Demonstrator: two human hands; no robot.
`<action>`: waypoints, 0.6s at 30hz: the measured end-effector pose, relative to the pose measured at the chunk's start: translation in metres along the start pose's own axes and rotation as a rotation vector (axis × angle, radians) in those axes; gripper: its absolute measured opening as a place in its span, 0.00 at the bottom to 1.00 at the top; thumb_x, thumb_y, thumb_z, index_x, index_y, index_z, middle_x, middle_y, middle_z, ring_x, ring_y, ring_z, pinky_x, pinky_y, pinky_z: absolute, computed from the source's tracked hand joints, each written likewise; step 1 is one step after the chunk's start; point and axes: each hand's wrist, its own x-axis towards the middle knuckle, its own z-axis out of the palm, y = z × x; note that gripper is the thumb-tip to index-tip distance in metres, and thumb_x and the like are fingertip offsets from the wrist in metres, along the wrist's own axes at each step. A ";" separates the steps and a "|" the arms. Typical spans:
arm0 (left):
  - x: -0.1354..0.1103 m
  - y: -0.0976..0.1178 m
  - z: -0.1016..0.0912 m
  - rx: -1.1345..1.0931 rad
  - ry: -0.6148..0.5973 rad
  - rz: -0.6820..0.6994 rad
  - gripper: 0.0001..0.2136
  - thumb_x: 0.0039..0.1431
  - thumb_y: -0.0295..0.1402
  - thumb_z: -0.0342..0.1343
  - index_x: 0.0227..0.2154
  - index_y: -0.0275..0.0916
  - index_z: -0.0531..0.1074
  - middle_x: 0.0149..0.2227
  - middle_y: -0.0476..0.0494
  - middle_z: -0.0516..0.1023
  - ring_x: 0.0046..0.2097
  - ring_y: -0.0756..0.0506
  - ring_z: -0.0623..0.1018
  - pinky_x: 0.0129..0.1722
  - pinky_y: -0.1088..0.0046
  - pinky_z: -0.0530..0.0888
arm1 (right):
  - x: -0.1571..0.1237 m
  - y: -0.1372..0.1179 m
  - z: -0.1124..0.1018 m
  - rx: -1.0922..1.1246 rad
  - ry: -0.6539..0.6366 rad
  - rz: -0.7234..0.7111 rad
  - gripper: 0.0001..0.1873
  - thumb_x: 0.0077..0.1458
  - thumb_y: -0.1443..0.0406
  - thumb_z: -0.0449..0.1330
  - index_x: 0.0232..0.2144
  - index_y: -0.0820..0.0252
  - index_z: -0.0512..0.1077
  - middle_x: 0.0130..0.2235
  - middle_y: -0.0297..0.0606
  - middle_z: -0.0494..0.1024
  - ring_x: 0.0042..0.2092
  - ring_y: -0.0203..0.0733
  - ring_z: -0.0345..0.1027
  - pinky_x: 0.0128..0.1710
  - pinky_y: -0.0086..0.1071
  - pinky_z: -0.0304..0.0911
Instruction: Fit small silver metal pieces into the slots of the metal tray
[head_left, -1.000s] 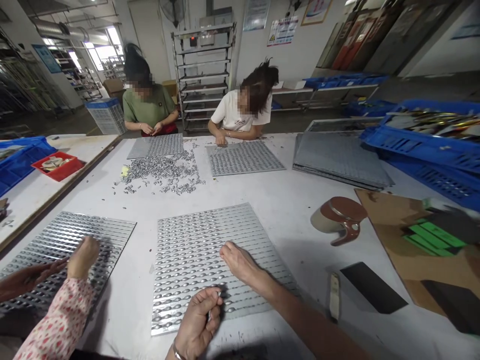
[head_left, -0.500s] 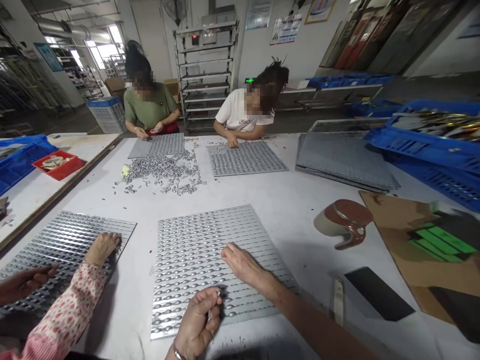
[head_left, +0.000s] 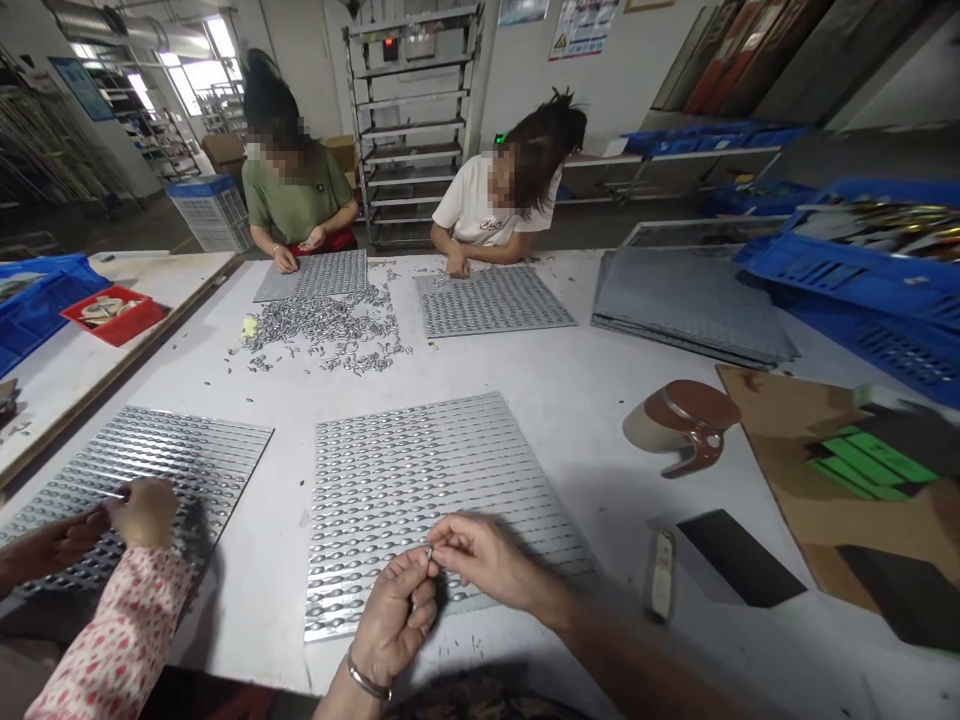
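Note:
Over the near part of a silver panel (head_left: pixel 360 600) lined with rows of oval metal pieces, my hands meet fingertip to fingertip. My left hand (head_left: pixel 397 610), with a bracelet at its wrist, pinches a small silver oval piece (head_left: pixel 430 554), mostly hidden by fingers. My right hand (head_left: pixel 487 560) is closed with thumb and forefinger at that same piece. The panel's left part carries plump ovals; thin lines run across its right part (head_left: pixel 510 460). A co-worker's hands (head_left: pixel 142 510) are over another such panel (head_left: pixel 225 450) at the left.
A pile of loose oval pieces (head_left: pixel 330 330) lies beyond my panel, by two people at their own panels. Stacked grey sheets (head_left: pixel 682 300) and blue crates (head_left: pixel 885 250) are at right. A lidded brown mug (head_left: pixel 694 410), a pale-handled tool (head_left: pixel 661 575) and cardboard (head_left: pixel 772 430) lie nearer.
My right hand has come off the panel's middle, moving nearer and left to meet my left fingertips. The co-worker's sleeved hand has moved left toward their other hand.

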 end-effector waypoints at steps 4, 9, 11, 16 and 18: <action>0.001 -0.007 0.002 0.006 -0.017 -0.020 0.24 0.34 0.39 0.84 0.26 0.32 0.76 0.24 0.52 0.74 0.20 0.61 0.57 0.15 0.84 0.50 | -0.017 0.000 0.013 0.135 0.086 0.090 0.10 0.65 0.58 0.61 0.32 0.54 0.74 0.32 0.33 0.78 0.36 0.41 0.74 0.35 0.31 0.70; -0.004 -0.006 0.002 0.023 0.129 -0.054 0.23 0.44 0.39 0.81 0.37 0.30 0.81 0.32 0.41 0.81 0.27 0.54 0.73 0.25 0.82 0.69 | -0.004 0.028 -0.006 0.248 0.186 0.196 0.16 0.65 0.49 0.59 0.37 0.54 0.72 0.35 0.36 0.79 0.34 0.42 0.76 0.31 0.32 0.73; -0.008 -0.004 0.003 0.066 0.131 -0.066 0.18 0.51 0.37 0.77 0.39 0.31 0.81 0.32 0.41 0.81 0.28 0.53 0.73 0.25 0.82 0.68 | 0.007 0.038 -0.017 0.122 0.224 0.186 0.16 0.64 0.50 0.59 0.37 0.55 0.74 0.35 0.36 0.79 0.31 0.41 0.74 0.29 0.32 0.72; -0.013 -0.004 0.004 0.196 0.025 -0.057 0.13 0.57 0.40 0.73 0.36 0.37 0.79 0.27 0.46 0.80 0.22 0.56 0.64 0.21 0.82 0.50 | 0.030 0.050 -0.024 -0.157 0.176 0.143 0.10 0.64 0.60 0.56 0.33 0.55 0.75 0.30 0.35 0.78 0.30 0.40 0.73 0.28 0.29 0.68; -0.013 -0.005 0.004 0.237 0.026 -0.020 0.21 0.51 0.48 0.76 0.31 0.39 0.73 0.26 0.47 0.80 0.20 0.57 0.62 0.19 0.80 0.46 | 0.036 0.050 -0.021 -0.285 0.147 0.114 0.09 0.63 0.64 0.56 0.31 0.55 0.74 0.27 0.33 0.78 0.29 0.40 0.72 0.31 0.29 0.66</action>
